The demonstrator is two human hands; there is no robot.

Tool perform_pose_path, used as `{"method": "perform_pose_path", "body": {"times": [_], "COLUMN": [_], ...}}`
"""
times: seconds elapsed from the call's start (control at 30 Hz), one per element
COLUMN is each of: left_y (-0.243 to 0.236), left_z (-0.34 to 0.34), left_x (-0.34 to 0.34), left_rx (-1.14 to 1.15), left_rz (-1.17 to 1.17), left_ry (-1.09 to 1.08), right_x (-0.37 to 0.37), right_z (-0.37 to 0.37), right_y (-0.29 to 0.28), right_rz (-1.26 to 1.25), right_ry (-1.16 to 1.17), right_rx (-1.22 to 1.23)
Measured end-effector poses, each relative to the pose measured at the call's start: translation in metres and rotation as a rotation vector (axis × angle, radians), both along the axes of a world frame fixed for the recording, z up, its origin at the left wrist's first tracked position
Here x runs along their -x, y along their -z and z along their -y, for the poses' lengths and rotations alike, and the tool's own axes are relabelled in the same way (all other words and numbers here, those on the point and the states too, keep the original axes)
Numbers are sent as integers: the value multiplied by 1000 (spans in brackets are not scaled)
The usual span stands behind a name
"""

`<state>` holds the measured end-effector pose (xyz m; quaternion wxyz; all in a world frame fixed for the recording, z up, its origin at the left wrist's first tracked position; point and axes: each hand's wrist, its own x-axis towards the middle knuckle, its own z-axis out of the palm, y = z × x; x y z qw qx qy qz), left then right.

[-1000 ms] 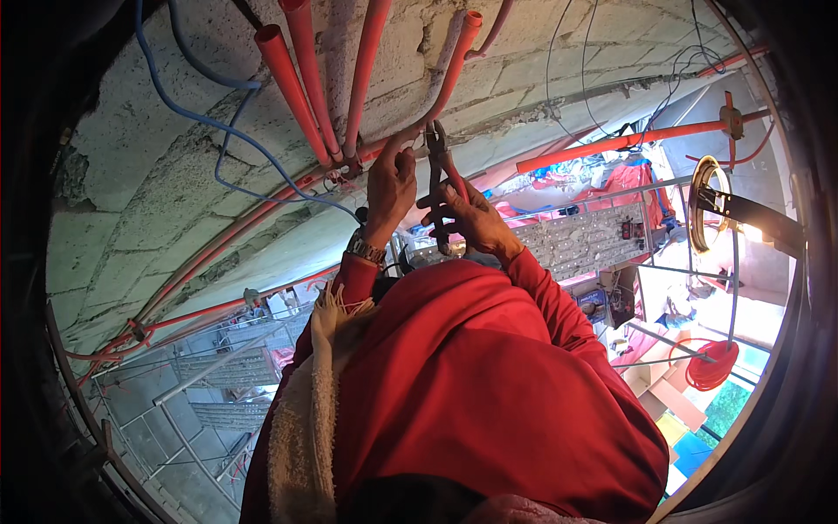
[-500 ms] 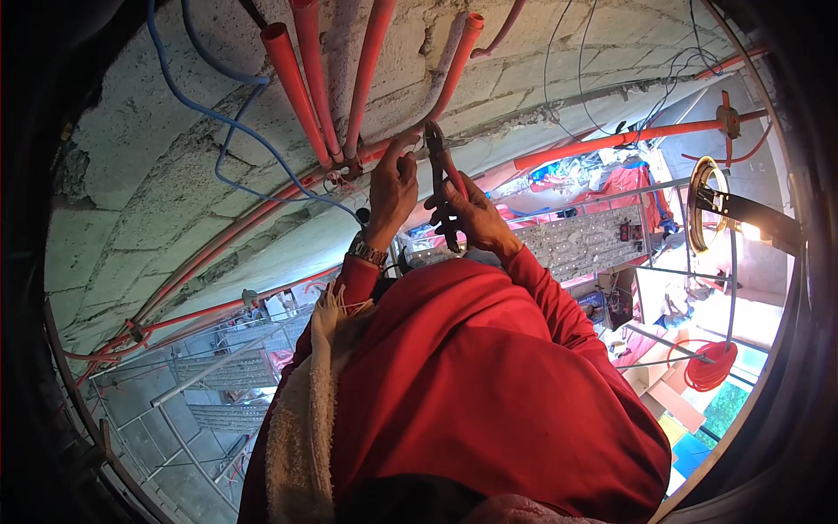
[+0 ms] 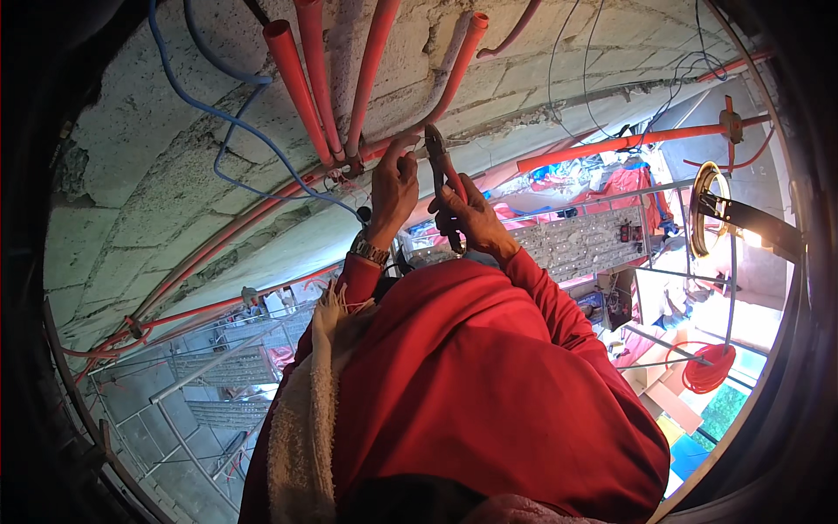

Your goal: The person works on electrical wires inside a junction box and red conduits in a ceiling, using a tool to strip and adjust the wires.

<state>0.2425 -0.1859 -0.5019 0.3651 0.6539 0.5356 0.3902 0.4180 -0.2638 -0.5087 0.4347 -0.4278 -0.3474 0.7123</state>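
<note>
My right hand (image 3: pixel 477 218) is closed around a pair of pliers (image 3: pixel 436 150) with dark jaws and red handles, the jaws pointing up toward the wall. Just left of it, my left hand (image 3: pixel 395 196) is raised with its fingers curled into a pinch. What those fingers hold, if anything, is too small to make out. Close to my left fingertips, several red-orange conduit pipes (image 3: pixel 373 77) come together at a junction box (image 3: pixel 351 166) on the block wall. A bent red pipe (image 3: pixel 460 65) with an open end rises above the pliers.
A blue cable (image 3: pixel 262 140) loops down the block wall (image 3: pixel 175 166) on the left. Scaffold planks (image 3: pixel 580 244) and metal tubes lie below me. At the right hang a round metal ring on a bracket (image 3: pixel 709 203) and a coil of red tubing (image 3: pixel 709 367).
The pliers have turned slightly and their handles look closer together in my right hand. My left hand stays almost in place. The view has shifted a little.
</note>
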Motion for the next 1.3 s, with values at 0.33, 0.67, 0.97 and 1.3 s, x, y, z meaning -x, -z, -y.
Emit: {"method": "perform_pose_path", "body": {"times": [0.33,0.67,0.97,1.3], "left_y": [8,2,-23,-53], "left_z": [10,16,14,2], "left_x": [1,2,-16,16], "left_rx": [-29,44,-188,-448], "left_rz": [194,196,122,-63], "left_ry": [106,174,92,45], "right_x": [4,17,23,-5], "right_z": [0,10,14,1], "right_y": [23,17,19,65], "right_rz": [-91,38,119,31], "right_ry": [-60,10,66,70], "right_rx": [255,240,130,260]}}
